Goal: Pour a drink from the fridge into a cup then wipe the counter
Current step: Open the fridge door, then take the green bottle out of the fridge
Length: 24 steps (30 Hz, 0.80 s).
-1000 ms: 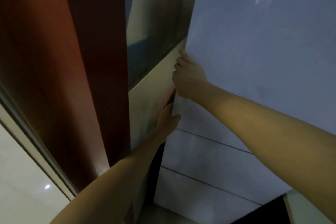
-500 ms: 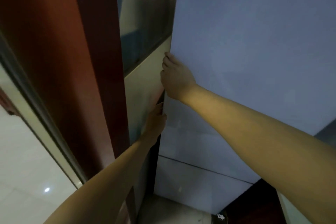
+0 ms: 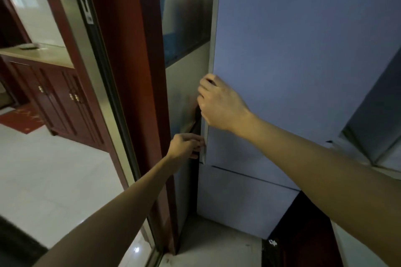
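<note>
A tall pale blue-grey fridge fills the right of the view, its upper door above two lower drawer fronts. My right hand grips the left edge of the upper door, fingers curled round it. Lower down, my left hand curls its fingers round the same edge near the door's bottom corner. A thin dark gap shows along that edge. The fridge's inside is hidden, and no drink or cup is in view.
A reddish wooden door frame with a metal sliding track stands close on the fridge's left, leaving a narrow slot. A wooden cabinet with a counter lies beyond at the far left, over a pale tiled floor. A dark cabinet sits at the lower right.
My head has turned left, bringing the room beyond the door frame into view. Both hands have curled tighter round the fridge door's left edge, and a thin gap has appeared there.
</note>
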### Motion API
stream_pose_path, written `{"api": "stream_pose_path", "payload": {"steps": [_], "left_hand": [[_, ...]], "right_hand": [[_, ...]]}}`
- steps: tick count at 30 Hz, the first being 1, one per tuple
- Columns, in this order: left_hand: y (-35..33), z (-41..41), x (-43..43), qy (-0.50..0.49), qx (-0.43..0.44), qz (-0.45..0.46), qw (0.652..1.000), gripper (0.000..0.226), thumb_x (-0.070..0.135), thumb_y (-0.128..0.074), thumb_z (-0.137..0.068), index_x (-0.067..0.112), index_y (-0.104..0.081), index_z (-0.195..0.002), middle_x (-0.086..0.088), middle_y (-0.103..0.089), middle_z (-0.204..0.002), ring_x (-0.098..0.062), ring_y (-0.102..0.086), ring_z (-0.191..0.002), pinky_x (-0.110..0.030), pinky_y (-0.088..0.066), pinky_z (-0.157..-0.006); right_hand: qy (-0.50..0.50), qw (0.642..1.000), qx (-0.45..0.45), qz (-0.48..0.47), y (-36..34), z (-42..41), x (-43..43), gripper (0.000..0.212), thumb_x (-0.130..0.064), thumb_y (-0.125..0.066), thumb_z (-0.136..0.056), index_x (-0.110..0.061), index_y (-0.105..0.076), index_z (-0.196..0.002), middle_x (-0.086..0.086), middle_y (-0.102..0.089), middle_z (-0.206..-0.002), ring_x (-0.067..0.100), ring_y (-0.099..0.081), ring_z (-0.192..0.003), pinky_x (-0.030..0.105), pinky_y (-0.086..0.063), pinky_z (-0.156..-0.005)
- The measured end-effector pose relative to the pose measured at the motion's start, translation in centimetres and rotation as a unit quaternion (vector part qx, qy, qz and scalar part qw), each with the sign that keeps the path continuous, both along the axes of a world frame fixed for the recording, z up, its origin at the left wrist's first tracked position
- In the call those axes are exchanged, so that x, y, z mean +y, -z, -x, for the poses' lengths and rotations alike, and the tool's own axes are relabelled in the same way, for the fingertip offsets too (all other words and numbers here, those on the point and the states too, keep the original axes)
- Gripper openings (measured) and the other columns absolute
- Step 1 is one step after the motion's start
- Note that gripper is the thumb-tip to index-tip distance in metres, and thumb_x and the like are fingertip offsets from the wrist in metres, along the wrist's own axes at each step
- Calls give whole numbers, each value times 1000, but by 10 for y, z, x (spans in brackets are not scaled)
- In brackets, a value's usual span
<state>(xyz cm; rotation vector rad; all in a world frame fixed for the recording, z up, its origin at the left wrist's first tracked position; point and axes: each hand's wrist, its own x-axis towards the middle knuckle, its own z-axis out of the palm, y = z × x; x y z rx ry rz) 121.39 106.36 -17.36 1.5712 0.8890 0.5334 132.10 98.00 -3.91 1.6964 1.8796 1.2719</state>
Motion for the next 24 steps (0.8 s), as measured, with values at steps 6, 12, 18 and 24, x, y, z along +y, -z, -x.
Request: {"api": "stream_pose_path", "payload": {"steps": [6, 12, 18, 24], "left_hand": [[-25, 26, -47, 183, 58, 9, 981, 17, 2, -58, -90, 3, -75, -95, -10, -76, -89, -19, -70, -74, -31, -60, -65], [-46, 15, -73, 232, 46, -59, 970, 20, 3, -53, -93, 0, -73, -93, -13, -74, -85, -28, -72, -81, -37, -62, -75], [-57, -4, -70, 267, -5, -87, 960, 19, 2, -53, -92, 12, -69, -97, -1, -70, -85, -8, -68, -73, -23, -57, -64], [-56, -32, -67, 303, 13, -119, 946, 31, 8, -55, -93, 6, -61, -123, -12, -70, -98, -20, -66, -80, -29, -59, -60]], "right_hand": [[-21, 999, -14, -30, 0, 24, -70, 30, -13, -42, -89, -6, -65, -71, 12, -61, -70, 30, -53, -77, 43, -33, -90], [49, 996, 70, 1, 0, 57, -124, 31, -19, -44, -88, -8, -60, -64, 12, -60, -63, 25, -45, -63, 42, -36, -72], [143, 976, 137, 91, 7, 72, -145, 21, -30, -68, -76, -18, -63, -59, 1, -60, -54, 19, -51, -50, 35, -32, -67], [268, 936, 200, 115, -7, 75, -136, 23, -26, -42, -97, -20, -63, -106, 2, -69, -102, 22, -65, -89, 34, -35, -75]]}}
